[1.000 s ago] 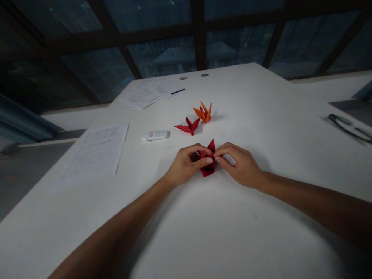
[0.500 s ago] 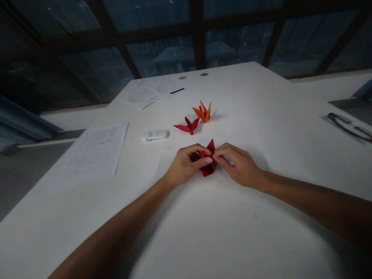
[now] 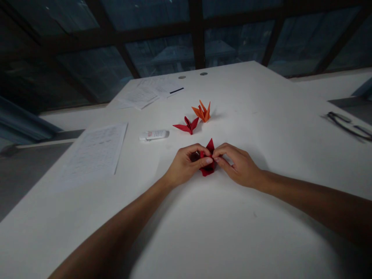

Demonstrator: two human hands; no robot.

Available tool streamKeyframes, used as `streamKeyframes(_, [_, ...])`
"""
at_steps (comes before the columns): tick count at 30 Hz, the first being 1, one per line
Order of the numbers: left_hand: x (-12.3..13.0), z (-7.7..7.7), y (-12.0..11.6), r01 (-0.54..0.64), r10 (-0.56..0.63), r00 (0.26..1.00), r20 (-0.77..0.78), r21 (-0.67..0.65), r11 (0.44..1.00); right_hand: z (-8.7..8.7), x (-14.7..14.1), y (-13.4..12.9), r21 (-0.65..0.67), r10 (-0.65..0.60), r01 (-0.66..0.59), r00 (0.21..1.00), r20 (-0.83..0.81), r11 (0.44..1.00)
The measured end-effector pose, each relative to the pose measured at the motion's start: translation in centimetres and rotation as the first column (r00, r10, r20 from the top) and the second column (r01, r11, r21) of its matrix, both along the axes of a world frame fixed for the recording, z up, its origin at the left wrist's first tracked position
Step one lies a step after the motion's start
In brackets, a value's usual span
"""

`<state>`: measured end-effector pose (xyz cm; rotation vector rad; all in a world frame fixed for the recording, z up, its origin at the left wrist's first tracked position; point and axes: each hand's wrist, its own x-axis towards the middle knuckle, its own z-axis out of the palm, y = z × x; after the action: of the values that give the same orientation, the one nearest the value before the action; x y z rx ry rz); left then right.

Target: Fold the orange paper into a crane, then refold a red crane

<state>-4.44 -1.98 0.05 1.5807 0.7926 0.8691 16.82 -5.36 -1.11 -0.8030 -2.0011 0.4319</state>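
A red folded-paper origami piece (image 3: 208,170) is held between my two hands, low over the white table (image 3: 192,232). My left hand (image 3: 187,162) pinches it from the left with thumb and fingers. From the right, the fingertips of my right hand (image 3: 236,162) pinch its upper middle, close to the left thumb. One pointed flap sticks up beyond the fingers; part of the paper is hidden by them. Just behind stand a red origami crane (image 3: 188,126) and an orange origami crane (image 3: 204,113).
Left of the cranes lies a white correction-tape-like object (image 3: 154,135). A written sheet (image 3: 95,151) is at the left, more papers (image 3: 142,95) with a dark strip lie farther back. Eyeglasses (image 3: 348,123) rest at the right edge. Two round discs (image 3: 204,73) sit near the far edge.
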Motion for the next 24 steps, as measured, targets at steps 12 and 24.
streamKeyframes(12, [0.23,0.34,-0.16,0.004,-0.005,1.000,0.018,0.022,1.000,0.04,-0.08,0.03,-0.006,0.007,-0.007,1.000,-0.010,1.000])
streamKeyframes(24, [0.13,0.44,-0.22,0.023,-0.026,0.999,0.034,0.083,0.996,-0.22,0.06,-0.08,-0.017,-0.023,0.023,1.000,-0.010,1.000])
